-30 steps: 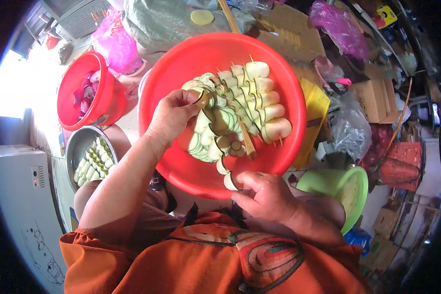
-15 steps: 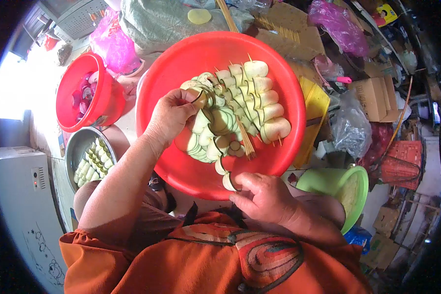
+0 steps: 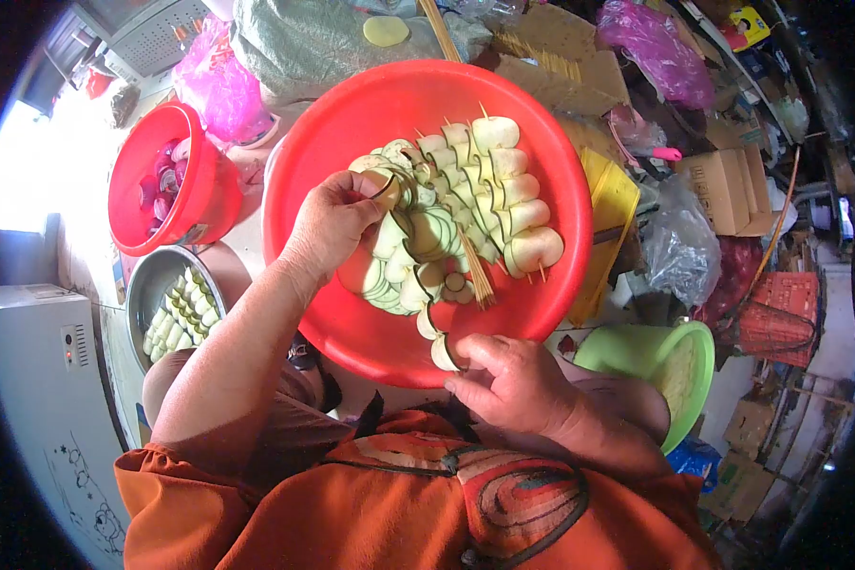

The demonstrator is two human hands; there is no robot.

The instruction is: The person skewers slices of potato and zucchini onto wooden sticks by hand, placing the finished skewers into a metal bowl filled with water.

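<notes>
A big red basin (image 3: 323,123) holds pale green-edged vegetable slices (image 3: 429,233), loose and overlapping. Several finished skewers of folded slices (image 3: 521,190) lie side by side at its right, with a bundle of thin sticks (image 3: 477,271) beside them. My left hand (image 3: 331,223) is closed over the basin's left part, pinching a slice at the upper end of a wavy row of slices (image 3: 401,261). Near the basin's front rim, my right hand (image 3: 511,380) is closed at the lower end of that row, by its last slice. Any stick inside the row is hidden.
At the left stand a red bucket (image 3: 209,195) with purple-red pieces and a metal bowl (image 3: 141,304) with more skewers. A green tub (image 3: 627,347) is at the right. Cardboard (image 3: 560,90), a yellow packet (image 3: 603,218) and plastic bags (image 3: 679,252) lie beyond the basin.
</notes>
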